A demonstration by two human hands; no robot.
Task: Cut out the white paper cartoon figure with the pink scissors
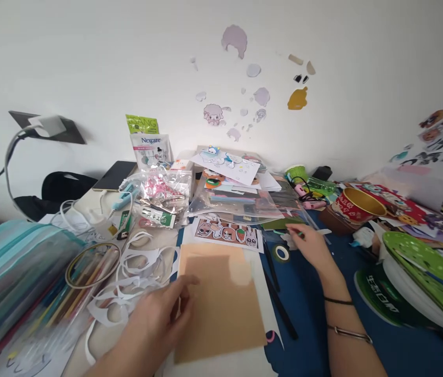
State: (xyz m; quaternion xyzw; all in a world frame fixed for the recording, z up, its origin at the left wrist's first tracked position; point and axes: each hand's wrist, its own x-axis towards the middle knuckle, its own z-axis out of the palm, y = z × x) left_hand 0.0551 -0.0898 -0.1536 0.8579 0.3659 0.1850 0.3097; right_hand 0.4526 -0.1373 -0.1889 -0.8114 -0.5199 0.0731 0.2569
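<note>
A tan sheet of paper lies flat on the table in front of me. My left hand rests on its left edge with the thumb and fingers lying on the sheet, holding nothing. My right hand reaches out to the right of the sheet, fingers curled down onto the blue mat near small white paper scraps and a small roll of tape. Whether it pinches anything is hidden. Two black pens lie between the sheet and my right forearm.
White paper cut-out scraps lie left of the sheet, beside a clear case of coloured pencils. A cartoon sticker sheet and plastic bags of craft bits sit behind. A gold-rimmed red tin and green plates stand at right.
</note>
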